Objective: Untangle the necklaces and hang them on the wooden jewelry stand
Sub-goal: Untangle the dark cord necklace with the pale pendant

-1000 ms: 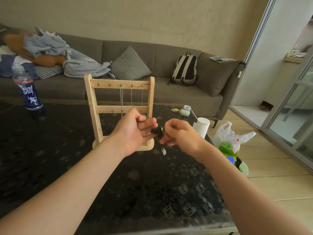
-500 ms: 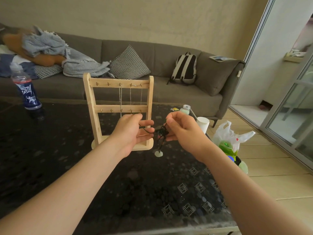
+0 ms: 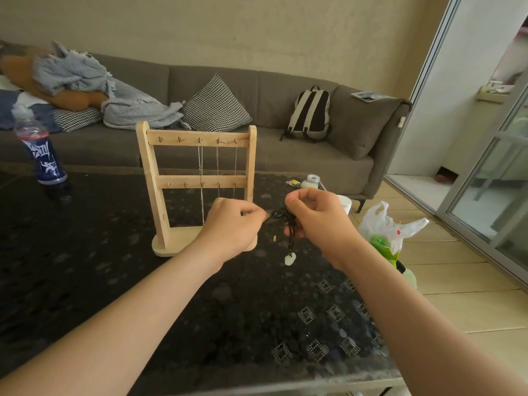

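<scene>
Dark patterned table (image 3: 85, 281) in a living room, grey sofa (image 3: 285, 90) along the back wall. Going left to right: a plastic bottle (image 3: 43, 155) stands at the far left of the table. The wooden jewelry stand (image 3: 197, 138) is upright near the middle. A few thin silver chains (image 3: 201, 167) already hang off the right-hand hooks of its top rail, and the two left hooks look bare.

Just in front of the stand's base, the left hand (image 3: 231, 227) has its fingers curled and is pinching one strand of the black cord necklace (image 3: 281, 215). The rest of the cord is bunched at the fingertips of the right hand (image 3: 317, 215), which is curled around it. A pale pendant (image 3: 290, 259) dangles below that hand, just above the tabletop. Further right, a white plastic bag (image 3: 391, 227) sits on the floor by the table.

What changed: a second ago both hands were jammed together on one tight black lump, with the pendant hanging short right under it. Now the hands have drifted apart a bit, a strand is drawn out sideways between them, and the pendant has dropped noticeably lower.

My read is the tangle is starting to give, but there's still a clump by the right fingers. So it's not ready to hang yet.
</scene>
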A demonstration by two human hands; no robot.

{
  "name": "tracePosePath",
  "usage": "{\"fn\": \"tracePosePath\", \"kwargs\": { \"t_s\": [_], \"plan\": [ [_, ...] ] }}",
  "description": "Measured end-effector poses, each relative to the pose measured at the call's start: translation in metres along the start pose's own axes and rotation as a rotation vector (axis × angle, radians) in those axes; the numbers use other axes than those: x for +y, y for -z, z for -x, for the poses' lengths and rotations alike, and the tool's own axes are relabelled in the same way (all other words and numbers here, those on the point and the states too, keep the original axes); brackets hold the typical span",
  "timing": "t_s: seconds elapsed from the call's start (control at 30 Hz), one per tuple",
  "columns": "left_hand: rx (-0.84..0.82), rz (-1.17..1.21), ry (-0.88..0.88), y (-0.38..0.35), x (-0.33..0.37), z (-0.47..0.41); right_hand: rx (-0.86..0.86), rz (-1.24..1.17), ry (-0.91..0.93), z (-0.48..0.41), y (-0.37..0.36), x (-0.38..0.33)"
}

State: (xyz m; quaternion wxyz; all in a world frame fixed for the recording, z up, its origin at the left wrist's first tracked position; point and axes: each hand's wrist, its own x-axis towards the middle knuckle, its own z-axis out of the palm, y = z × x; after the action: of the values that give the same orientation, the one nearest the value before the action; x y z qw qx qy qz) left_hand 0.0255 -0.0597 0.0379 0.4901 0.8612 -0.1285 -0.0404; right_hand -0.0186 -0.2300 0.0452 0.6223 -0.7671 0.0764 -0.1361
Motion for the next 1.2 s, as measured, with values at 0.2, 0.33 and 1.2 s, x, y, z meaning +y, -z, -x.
{"fn": "tracePosePath", "kwargs": {
  "t_s": [0.2, 0.33, 1.2],
  "plan": [
    [-0.112, 0.164, -0.059, 0.002, 0.007, 0.003, -0.021, 0.029, -0.028, 0.002, 0.001, 0.0],
    [-0.14, 0.183, -0.057, 0.004, 0.009, 0.007, -0.028, 0.048, -0.018, 0.003, 0.006, 0.0],
    [-0.212, 0.067, -0.133, 0.007, 0.003, 0.004, -0.097, 0.242, 0.167, 0.004, 0.012, 0.007]
  ]
}}
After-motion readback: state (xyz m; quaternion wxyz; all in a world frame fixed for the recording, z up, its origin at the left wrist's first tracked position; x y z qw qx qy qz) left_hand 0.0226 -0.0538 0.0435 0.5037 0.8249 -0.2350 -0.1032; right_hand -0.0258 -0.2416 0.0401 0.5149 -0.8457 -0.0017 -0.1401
